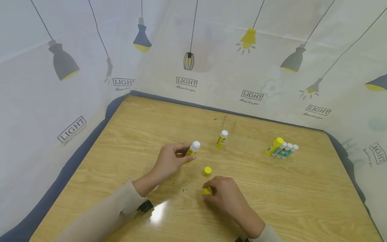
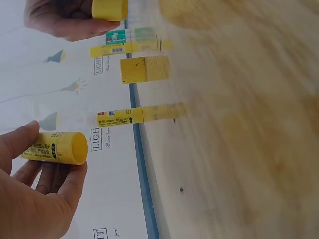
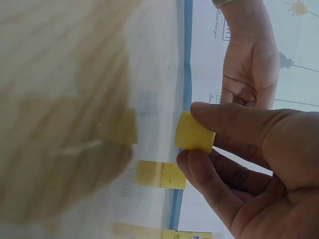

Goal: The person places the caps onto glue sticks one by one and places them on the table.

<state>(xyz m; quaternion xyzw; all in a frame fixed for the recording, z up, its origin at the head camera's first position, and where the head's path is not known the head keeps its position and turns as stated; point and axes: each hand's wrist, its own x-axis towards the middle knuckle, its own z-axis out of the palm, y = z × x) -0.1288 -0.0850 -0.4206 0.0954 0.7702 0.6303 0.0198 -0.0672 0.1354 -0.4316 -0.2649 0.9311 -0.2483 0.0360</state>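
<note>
My left hand [image 1: 170,159] holds a yellow glue stick [image 1: 191,151] by its sides, white top up. In the left wrist view the bottom of this glue stick [image 2: 55,148] hangs clear of the table, between thumb and fingers. My right hand [image 1: 226,195], nearer the front, pinches a yellow cap [image 3: 194,133] by thumb and fingertips, a little above the table. A second yellow cap [image 1: 207,171] rests on the table just beyond that hand. Farther back, another yellow glue stick [image 1: 222,138] with a white top stands upright.
At the right of the table [image 1: 145,121] a larger glue stick [image 1: 274,146] with a yellow cap stands beside several green-labelled sticks [image 1: 290,151] with white tops. A white curtain [image 1: 211,74] printed with lamps surrounds the table's back and sides.
</note>
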